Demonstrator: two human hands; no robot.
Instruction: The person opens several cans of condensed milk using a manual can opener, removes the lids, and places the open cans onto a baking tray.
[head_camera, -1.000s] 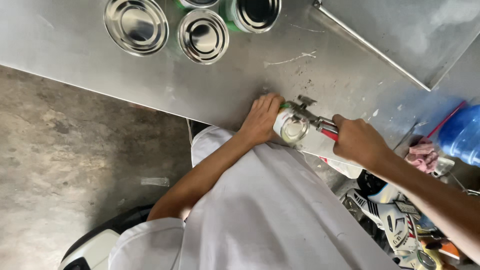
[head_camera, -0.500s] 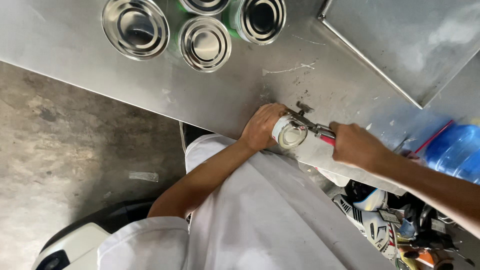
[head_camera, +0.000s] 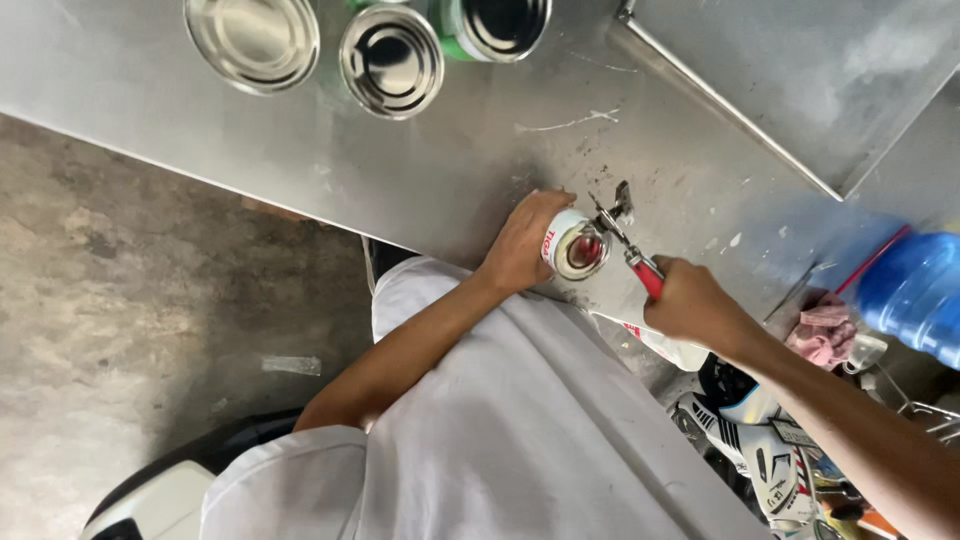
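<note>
Steel table (head_camera: 440, 170) edge: my left hand (head_camera: 520, 240) wraps the small can (head_camera: 578, 250) tight, right hand (head_camera: 690, 300) fisted on the red-handled opener (head_camera: 625, 240) beside it; best keep can braced, blade square to rim.

Even daylight here, soft and bright, no hard shadows. The steel desk (head_camera: 420, 170) gives a dull sheen, with glare rings on the open tins (head_camera: 392, 60). Slight motion softness on the right hand (head_camera: 690, 300); the blue bottle (head_camera: 915, 295) at the edge looks blurred.
</note>
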